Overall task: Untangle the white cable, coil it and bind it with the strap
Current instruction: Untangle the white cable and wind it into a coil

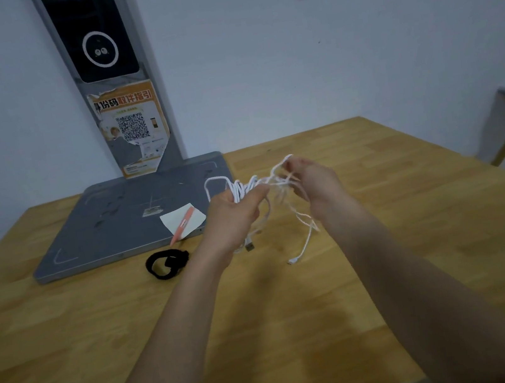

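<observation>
Both bare forearms reach forward from the lower edge of the view, converging toward the middle. The left hand [234, 209] is raised with its fingers curled round a bundle of white cable [244, 189], thumb pointing right. The right hand [310, 178], just beside it, pinches strands with bent fingers.

One view only, worn on the head, looking forward and down along both forearms. The fingers [290, 165] sit near mid-frame, fairly close to the lens. Below them the worktop [413, 215] fills the lower half; beyond them stands the wall [289, 53].
</observation>
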